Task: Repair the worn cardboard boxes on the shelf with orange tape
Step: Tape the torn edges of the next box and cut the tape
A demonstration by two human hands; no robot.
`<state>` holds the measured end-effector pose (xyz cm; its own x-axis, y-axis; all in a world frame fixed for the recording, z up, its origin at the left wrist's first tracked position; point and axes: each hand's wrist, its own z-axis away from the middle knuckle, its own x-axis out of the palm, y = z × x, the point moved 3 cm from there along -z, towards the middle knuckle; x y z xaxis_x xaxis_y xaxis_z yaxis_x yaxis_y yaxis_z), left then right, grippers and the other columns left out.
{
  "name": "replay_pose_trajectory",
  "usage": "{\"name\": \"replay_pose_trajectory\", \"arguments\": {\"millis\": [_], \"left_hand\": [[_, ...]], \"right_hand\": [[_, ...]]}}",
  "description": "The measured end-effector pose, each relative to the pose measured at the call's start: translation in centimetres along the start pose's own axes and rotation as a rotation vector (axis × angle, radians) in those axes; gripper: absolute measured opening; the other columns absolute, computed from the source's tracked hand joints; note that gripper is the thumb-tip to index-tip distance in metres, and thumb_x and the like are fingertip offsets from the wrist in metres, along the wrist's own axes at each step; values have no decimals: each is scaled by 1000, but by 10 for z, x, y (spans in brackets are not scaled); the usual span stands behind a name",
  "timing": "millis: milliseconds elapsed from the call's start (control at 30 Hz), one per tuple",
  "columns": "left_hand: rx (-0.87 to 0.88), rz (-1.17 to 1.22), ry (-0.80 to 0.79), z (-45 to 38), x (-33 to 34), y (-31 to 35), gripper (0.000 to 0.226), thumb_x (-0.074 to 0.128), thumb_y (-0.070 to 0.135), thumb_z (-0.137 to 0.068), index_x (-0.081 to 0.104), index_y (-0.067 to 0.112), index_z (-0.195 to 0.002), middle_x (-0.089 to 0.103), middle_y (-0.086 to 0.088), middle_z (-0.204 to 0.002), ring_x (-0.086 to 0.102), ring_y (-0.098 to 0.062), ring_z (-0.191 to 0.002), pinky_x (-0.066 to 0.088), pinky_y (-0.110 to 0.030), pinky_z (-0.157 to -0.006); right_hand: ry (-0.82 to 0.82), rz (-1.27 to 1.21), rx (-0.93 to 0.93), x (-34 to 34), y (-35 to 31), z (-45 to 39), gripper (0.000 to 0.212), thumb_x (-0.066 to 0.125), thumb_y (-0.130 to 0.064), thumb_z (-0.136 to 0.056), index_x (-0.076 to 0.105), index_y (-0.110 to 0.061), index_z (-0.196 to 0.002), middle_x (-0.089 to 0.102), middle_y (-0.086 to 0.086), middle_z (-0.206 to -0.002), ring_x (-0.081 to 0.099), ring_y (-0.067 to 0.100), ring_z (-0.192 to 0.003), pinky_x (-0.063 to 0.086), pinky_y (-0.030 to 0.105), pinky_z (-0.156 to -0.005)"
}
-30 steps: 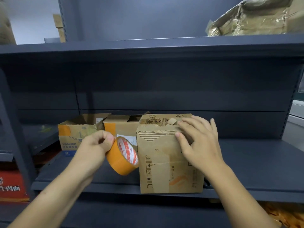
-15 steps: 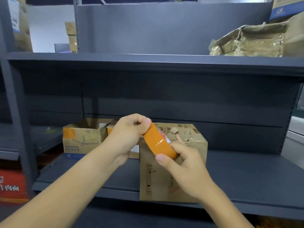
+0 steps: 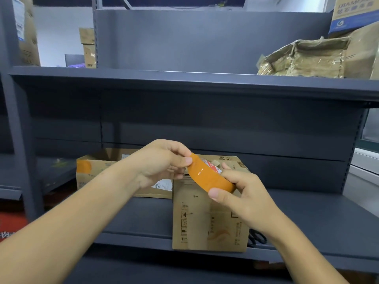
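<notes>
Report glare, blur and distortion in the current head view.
Head view: a small glare streak on the tape held by both hands; wide-angle bending bows the upper shelf edge and tilts the left post; the forearms at the bottom corners look soft; the shelf bay is dim, and the crumpled box above is brighter.

Both hands raised, L (image 3: pixel 162 162) & R (image 3: pixel 244 193) pinching
</notes>
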<state>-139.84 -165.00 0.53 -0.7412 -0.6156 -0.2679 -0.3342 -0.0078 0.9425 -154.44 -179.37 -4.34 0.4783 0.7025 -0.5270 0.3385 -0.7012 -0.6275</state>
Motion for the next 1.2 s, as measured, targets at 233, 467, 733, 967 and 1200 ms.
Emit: {"name": "replay_pose_trajectory", "arguments": {"millis": [233, 467, 733, 967, 1200], "left_hand": [[9, -113, 105, 6, 4, 8, 18, 59, 1, -96, 63, 8, -80, 61, -12, -84, 54, -24, -77, 46, -35, -63], [-15, -44, 221, 10, -4, 8, 24, 60, -3, -92, 66, 10, -73, 60, -13, -85, 43, -20, -67, 41, -32, -60], [-106, 195, 286, -1, -7, 3, 21, 54, -5, -94, 62, 8, -80, 53, -6, -74, 37, -15, -54, 35, -30, -55], [-96, 231, 279, -13, -8, -2, 22, 55, -5, -92, 62, 9, -76, 51, -7, -74, 32, -15, -54, 35, -28, -54], [-160, 371, 245, -22, -13, -22, 13, 54, 0, -94, 63, 6, -87, 49, -4, -70, 33, -14, -51, 33, -27, -52]], "right_hand": [[5, 56, -60, -2, -13, -7, 43, 60, -61, -79, 63, -20, -68, 59, -4, -67, 53, 1, -61, 45, 17, -62], [108, 322, 223, -31, -6, -9, 54, 67, -67, -76, 69, -13, -69, 70, 5, -65, 67, 23, -58, 50, 36, -56], [-65, 45, 223, -69, -11, -11, 51, 66, -65, -77, 66, -17, -59, 68, 8, -62, 68, 19, -66, 52, 31, -66], [128, 465, 415, -95, 9, -14, 52, 76, -71, -67, 68, -21, -56, 56, -4, -45, 50, 6, -39, 35, 22, -40], [30, 119, 369, -109, 18, -11, 54, 74, -61, -68, 54, -13, -53, 50, 10, -54, 43, 20, -50, 34, 26, -53]]}}
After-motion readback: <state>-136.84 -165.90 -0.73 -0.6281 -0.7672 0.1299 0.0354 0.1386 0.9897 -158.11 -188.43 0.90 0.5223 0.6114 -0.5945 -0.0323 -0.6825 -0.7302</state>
